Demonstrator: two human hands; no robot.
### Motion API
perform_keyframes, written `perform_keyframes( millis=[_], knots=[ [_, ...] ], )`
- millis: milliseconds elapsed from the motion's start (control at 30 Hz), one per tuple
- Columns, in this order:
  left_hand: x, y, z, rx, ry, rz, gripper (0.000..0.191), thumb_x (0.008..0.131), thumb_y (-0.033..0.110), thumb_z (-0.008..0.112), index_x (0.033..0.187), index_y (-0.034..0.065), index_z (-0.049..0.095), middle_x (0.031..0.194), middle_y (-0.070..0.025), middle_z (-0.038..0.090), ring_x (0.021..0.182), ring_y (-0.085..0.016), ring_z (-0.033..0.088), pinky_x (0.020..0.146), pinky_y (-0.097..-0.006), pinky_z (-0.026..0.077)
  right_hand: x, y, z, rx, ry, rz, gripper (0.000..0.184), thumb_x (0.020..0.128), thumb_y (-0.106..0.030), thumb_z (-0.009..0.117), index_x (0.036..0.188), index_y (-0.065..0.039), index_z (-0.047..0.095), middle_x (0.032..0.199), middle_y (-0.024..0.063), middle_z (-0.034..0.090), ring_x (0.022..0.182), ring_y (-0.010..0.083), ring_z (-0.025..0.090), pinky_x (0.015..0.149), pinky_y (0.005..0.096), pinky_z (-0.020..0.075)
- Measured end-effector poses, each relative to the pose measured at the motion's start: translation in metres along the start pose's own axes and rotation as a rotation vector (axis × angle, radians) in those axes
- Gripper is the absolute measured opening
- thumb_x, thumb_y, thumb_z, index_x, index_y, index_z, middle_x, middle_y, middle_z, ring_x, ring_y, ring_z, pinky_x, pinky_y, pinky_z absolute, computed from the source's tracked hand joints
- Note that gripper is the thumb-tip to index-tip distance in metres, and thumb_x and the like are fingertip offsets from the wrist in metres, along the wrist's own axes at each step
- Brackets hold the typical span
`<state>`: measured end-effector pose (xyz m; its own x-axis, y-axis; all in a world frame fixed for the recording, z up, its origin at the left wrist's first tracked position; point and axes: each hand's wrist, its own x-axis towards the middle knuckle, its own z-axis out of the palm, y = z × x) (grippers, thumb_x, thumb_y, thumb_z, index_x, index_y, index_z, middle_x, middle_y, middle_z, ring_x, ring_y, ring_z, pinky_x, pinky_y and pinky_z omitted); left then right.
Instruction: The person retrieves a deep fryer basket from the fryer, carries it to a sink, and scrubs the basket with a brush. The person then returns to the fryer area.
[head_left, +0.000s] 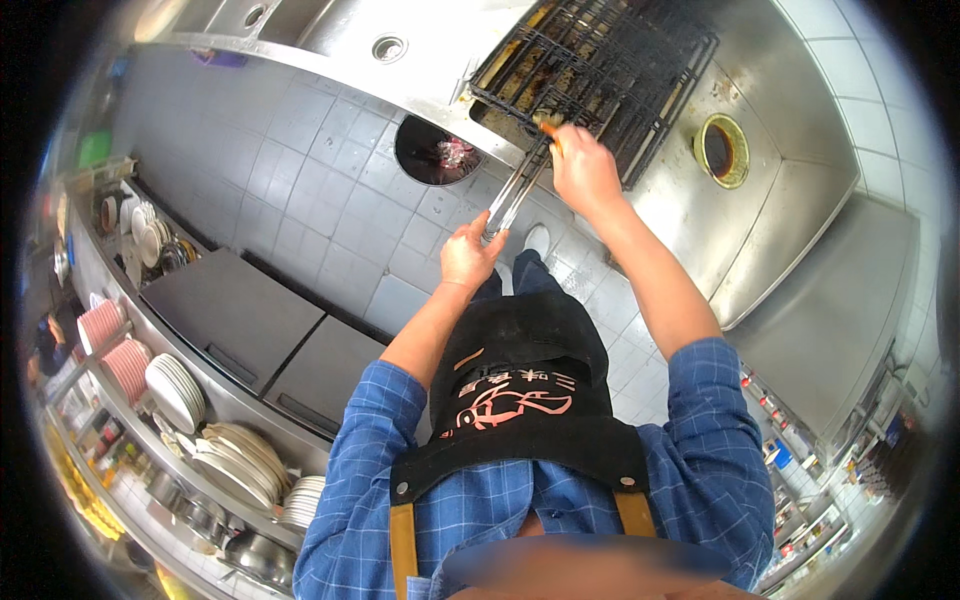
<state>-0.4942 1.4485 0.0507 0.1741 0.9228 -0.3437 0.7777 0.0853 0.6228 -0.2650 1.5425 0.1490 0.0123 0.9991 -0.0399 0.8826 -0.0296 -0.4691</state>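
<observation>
My left hand (469, 255) grips the near end of a pair of long metal wire handles (517, 191), which run up to the blackened wire racks (585, 60) on the grill. Whether the handles belong to a grilling basket, I cannot tell. My right hand (587, 169) holds a small brush (551, 124) with an orange handle. Its bristles are at the near edge of the racks, close above the far end of the wire handles. To the right of the grill, a yellowish bowl (739, 161) of dark liquid stands on the stainless steel counter (697, 232).
A round dark bin (412, 154) with crumpled waste stands on the tiled floor, below the sink counter's edge (375, 79). Behind on the left, shelves hold stacked plates (176, 394) and steel pots (259, 559). A grey-topped cabinet (232, 315) stands beside them.
</observation>
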Motion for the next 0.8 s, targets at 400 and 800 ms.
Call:
perform_keyframes(
  millis=[400,800],
  knots=[
    [0.0,0.001,-0.003,0.004,-0.028,-0.005,0.057,0.087,0.048,0.072,0.132,0.0135,0.065,0.102,-0.019,0.071,0.091,-0.039,0.07,0.079,-0.0474,0.056,0.089,-0.055,0.042,-0.114,0.03,-0.123,0.019,0.089,-0.005,0.052,0.104,0.005,0.059,0.101,0.0266,0.066,0.089,0.0404,0.069,0.079,0.0473,0.0582],
    [0.001,0.001,0.0,-0.032,-0.026,-0.003,0.057,0.086,0.046,0.073,0.13,0.0109,0.066,0.099,-0.0205,0.071,0.091,-0.04,0.07,0.081,-0.0481,0.056,0.119,-0.059,0.049,-0.219,-0.118,-0.236,0.015,0.09,0.001,0.05,0.101,0.005,0.061,0.093,0.023,0.069,0.087,0.0317,0.072,0.074,0.0415,0.0613]
  ],
)
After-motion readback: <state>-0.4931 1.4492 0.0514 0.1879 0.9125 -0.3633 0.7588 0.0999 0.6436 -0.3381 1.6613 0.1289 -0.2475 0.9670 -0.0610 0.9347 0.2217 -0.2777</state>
